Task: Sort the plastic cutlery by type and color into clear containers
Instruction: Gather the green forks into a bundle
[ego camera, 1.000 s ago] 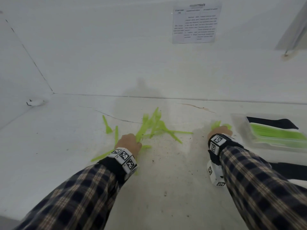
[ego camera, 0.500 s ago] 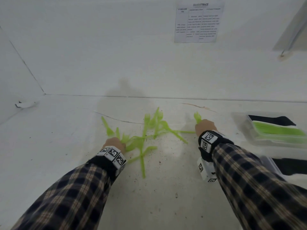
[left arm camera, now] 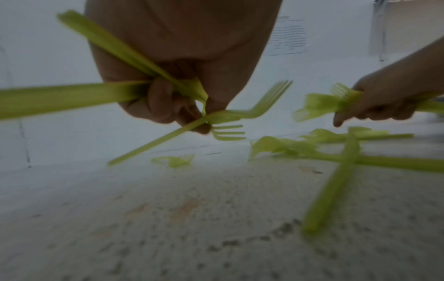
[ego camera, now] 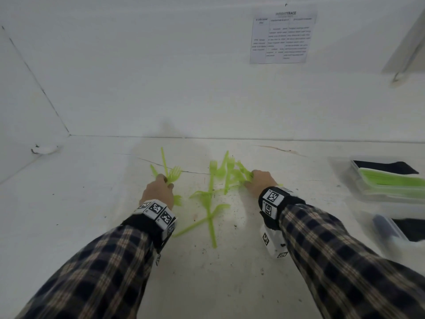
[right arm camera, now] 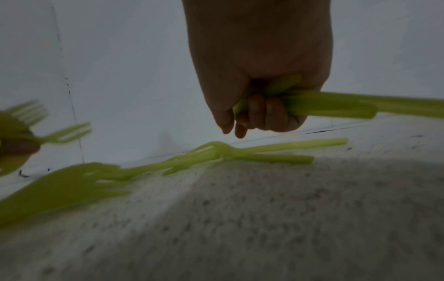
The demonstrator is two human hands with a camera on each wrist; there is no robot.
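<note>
Lime-green plastic forks point(ego camera: 209, 203) lie scattered and crossed on the white table between my hands. My left hand point(ego camera: 161, 187) grips a small bunch of green forks point(ego camera: 171, 174), their tines fanning out past the fingers point(left arm camera: 168, 106). My right hand point(ego camera: 259, 179) is curled round another bundle of green forks point(right arm camera: 331, 106), handles sticking out to its right, beside the far heap point(ego camera: 232, 172). At the right edge a clear container point(ego camera: 345, 173) holds green cutlery point(ego camera: 391, 180).
The white table point(ego camera: 92, 203) is speckled and meets a white wall with a printed sheet point(ego camera: 282, 38). A second clear container point(ego camera: 391, 233) with dark cutlery sits near the right edge, and black pieces point(ego camera: 386, 166) lie behind the green ones.
My right hand has swung from beside the containers leftwards to the fork heap. My left hand shifted left and forward, lifting forks off the table. The pile is more spread out.
</note>
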